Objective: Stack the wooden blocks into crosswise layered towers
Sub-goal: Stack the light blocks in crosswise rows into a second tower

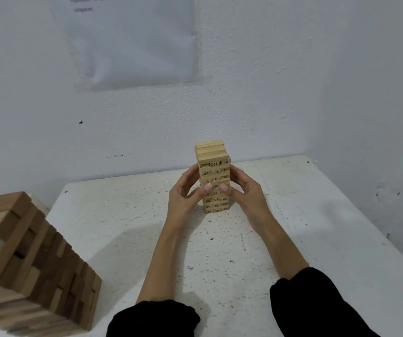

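Now, grip: left hand (183, 193) and right hand (246, 190) are clasping our pale numbered wooden-block tower (213, 155).
Edges: white speckled table (317, 227) rim lying well apart.

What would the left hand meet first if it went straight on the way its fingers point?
The numbered wooden block tower: the left hand grips its left side. Beyond it, probably the right hand gripping the opposite side.

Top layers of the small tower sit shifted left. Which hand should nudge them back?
Left hand, probably: its fingers lie on the left side of the small tower, just below the top layers.
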Action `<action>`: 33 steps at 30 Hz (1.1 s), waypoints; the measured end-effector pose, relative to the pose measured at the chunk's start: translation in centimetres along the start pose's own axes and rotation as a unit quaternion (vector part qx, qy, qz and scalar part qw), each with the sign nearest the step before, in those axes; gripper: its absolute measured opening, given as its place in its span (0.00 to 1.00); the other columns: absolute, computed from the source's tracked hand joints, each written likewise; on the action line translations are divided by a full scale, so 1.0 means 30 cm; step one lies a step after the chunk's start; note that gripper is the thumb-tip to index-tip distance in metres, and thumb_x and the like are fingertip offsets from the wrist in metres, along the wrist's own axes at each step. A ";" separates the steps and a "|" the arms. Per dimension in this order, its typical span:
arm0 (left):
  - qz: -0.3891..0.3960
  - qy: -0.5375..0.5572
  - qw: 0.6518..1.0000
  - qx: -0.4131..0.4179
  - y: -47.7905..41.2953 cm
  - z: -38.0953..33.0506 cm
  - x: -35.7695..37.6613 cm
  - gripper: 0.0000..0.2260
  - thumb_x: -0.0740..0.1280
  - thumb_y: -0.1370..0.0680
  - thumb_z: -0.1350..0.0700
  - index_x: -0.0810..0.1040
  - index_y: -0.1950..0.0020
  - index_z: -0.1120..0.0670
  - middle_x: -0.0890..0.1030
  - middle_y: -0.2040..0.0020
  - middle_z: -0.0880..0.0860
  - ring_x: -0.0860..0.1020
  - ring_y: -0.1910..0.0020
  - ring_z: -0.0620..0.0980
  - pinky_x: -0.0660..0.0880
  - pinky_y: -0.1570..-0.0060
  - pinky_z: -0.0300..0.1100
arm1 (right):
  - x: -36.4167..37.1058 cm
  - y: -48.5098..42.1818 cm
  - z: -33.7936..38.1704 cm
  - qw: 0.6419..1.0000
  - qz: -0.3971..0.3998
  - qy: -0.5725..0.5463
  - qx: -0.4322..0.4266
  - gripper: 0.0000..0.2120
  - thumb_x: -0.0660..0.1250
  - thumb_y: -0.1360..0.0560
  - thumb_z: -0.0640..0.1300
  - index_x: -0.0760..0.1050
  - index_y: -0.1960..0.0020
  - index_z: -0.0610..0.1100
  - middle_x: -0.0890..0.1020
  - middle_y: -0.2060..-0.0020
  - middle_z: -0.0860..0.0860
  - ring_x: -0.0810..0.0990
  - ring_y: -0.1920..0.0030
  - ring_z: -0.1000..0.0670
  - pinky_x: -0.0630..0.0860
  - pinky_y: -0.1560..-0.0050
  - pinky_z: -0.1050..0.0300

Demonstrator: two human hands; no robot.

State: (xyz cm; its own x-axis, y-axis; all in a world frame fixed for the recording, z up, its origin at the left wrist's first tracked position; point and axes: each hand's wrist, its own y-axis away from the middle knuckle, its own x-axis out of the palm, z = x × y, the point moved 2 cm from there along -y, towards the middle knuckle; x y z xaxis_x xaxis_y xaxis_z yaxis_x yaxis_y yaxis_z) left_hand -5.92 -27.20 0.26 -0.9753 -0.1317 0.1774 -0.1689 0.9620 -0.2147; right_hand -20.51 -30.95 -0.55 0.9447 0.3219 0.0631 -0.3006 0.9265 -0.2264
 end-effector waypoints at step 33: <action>0.013 0.039 0.999 0.036 -0.063 0.027 -0.035 0.26 0.75 0.35 0.53 0.74 0.38 0.46 0.80 0.40 0.49 0.74 0.35 0.49 0.76 0.44 0.44 | -0.025 -0.053 0.002 0.997 -0.001 -0.077 -0.019 0.31 0.75 0.39 0.47 0.72 0.37 0.51 0.79 0.41 0.51 0.74 0.36 0.53 0.75 0.45 0.59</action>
State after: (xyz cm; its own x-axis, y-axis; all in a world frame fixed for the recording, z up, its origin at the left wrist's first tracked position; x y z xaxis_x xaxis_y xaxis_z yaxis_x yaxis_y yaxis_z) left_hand -4.68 -29.06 -0.29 -0.9659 -0.0862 0.2442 -0.1570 0.9448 -0.2874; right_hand -20.73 -32.66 -0.17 0.9129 0.3490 0.2116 -0.2908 0.9200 -0.2628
